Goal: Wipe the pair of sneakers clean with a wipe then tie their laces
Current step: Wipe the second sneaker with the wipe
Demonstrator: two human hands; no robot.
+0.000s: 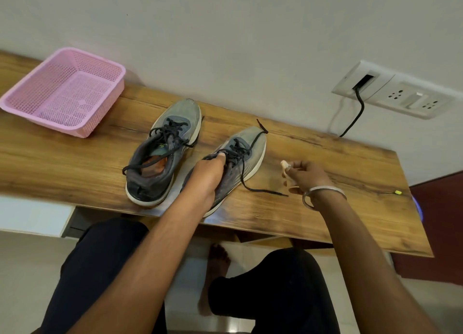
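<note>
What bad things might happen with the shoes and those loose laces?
The right sneaker sits near the table's front edge; the left hand gripping it might nudge it off. Its untied lace trails across the table, so the right hand, holding the wipe, may snag it.

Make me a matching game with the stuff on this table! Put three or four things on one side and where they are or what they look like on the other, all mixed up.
Things:
1. basket
2. wipe
3. right-hand sneaker
4. bangle

Clues:
A. held steady by the left hand
B. pink, at the table's left end
C. pinched in the right hand
D. silver, round the right wrist

Pairs: 1-B, 2-C, 3-A, 4-D
</note>
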